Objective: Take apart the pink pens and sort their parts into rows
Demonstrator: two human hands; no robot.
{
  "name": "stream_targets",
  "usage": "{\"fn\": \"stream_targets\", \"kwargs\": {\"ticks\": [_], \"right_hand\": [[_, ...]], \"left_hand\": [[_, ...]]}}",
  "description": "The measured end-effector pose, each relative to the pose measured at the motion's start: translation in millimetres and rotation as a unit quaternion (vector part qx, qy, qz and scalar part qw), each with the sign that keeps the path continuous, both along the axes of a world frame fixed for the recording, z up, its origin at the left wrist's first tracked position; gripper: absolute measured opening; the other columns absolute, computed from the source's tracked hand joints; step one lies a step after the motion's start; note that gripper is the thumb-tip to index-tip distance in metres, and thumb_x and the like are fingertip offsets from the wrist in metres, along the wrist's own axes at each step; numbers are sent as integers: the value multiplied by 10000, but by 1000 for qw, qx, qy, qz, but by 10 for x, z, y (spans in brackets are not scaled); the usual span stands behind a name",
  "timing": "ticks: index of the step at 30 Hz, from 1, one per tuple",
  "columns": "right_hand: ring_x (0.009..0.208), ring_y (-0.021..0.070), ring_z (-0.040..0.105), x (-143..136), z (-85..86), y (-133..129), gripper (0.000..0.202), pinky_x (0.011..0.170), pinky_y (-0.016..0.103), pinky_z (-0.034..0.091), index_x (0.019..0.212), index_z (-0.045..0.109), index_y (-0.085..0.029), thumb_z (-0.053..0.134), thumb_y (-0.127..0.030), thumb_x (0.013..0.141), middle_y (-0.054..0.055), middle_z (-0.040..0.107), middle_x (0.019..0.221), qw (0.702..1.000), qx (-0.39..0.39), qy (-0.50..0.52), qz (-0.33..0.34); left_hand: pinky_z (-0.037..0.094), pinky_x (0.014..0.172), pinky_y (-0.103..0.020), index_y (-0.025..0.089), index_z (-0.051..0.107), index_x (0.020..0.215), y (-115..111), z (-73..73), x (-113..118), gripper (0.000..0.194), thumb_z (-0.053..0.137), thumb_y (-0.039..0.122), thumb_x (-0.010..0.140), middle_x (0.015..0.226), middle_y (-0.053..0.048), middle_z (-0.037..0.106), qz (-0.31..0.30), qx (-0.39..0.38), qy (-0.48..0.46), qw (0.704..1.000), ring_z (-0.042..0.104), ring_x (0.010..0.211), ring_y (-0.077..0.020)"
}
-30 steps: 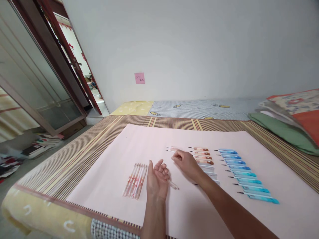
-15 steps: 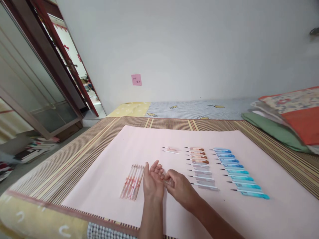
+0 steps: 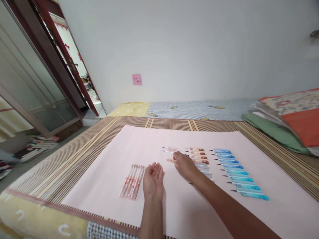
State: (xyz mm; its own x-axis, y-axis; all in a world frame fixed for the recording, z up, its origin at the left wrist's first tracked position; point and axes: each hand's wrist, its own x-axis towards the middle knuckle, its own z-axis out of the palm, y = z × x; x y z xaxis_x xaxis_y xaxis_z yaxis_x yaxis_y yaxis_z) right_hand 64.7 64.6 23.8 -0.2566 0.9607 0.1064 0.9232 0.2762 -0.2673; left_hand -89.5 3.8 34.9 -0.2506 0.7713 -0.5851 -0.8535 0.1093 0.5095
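My left hand (image 3: 154,182) is palm up over the pink sheet (image 3: 104,159), fingers loosely curled, with nothing seen in it. Just to its left lie several clear pens with red patterns (image 3: 131,182), side by side. My right hand (image 3: 184,164) pinches a small pale pinkish pen part (image 3: 170,160) close to the sheet, below a white refill (image 3: 168,151) with a dark tip. The right hand and forearm partly cover a column of brown and grey pen parts (image 3: 199,153). Farther right, blue and teal pen barrels (image 3: 239,170) alternate with white refills.
The sheet lies on a striped mat (image 3: 82,159). Folded green cloth (image 3: 276,136) and an orange patterned cushion (image 3: 301,122) are at the right. A pink note (image 3: 137,79) is stuck on the wall behind. A glass door (image 3: 37,73) stands at the left.
My right hand has moved away from my left hand, up and to the right, with the pale part in its fingers. My left hand has shifted slightly, its fingers closer together.
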Motion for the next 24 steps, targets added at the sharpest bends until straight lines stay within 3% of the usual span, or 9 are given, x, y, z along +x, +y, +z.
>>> {"fn": "stream_targets", "kwargs": {"ticks": [8, 16, 24], "right_hand": [[936, 222, 667, -40, -11, 300, 219, 769, 306, 368, 1081, 658, -143, 505, -68, 942, 122, 702, 1103, 995, 17, -93, -27], [928, 212, 659, -59, -189, 376, 253, 753, 310, 376, 1083, 653, -143, 408, -122, 1029, 122, 677, 1116, 993, 30, -102, -41], [932, 223, 656, -59, -229, 391, 281, 795, 323, 395, 1104, 653, -147, 380, -128, 1038, 123, 671, 1096, 992, 48, -114, -39]], "left_hand": [[558, 729, -254, 144, 707, 921, 4, -21, 20, 162, 579, 242, 931, 1067, -133, 720, -20, -8, 11, 1000, 711, 914, -172], [533, 698, -246, 151, 708, 897, 6, -49, 10, 128, 603, 223, 896, 1040, -125, 725, -24, -5, 12, 1000, 710, 886, -168], [532, 674, -237, 144, 713, 890, 7, -56, 16, 133, 603, 218, 896, 1042, -127, 727, -24, -5, 14, 1000, 708, 892, -166]]}}
